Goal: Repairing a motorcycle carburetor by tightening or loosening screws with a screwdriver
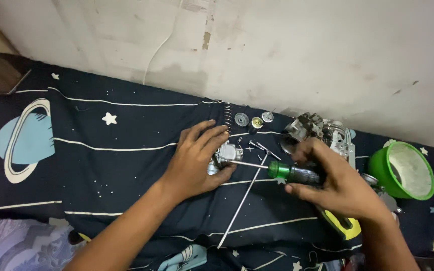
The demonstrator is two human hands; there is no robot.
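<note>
My left hand (195,160) presses down on a small silver metal part (228,152), holding it against the dark star-patterned cloth (116,150). My right hand (335,185) grips a screwdriver by its green and clear handle (290,172); the shaft runs left, with its tip at the metal part. A long thin metal rod (242,200) lies diagonally on the cloth under the screwdriver.
A spring (227,116), round metal discs (254,120) and small screws (259,147) lie behind the part. A larger metal assembly (322,129) sits at back right, beside a green bowl (403,170). A yellow-handled tool (345,227) lies under my right wrist. A wall stands behind.
</note>
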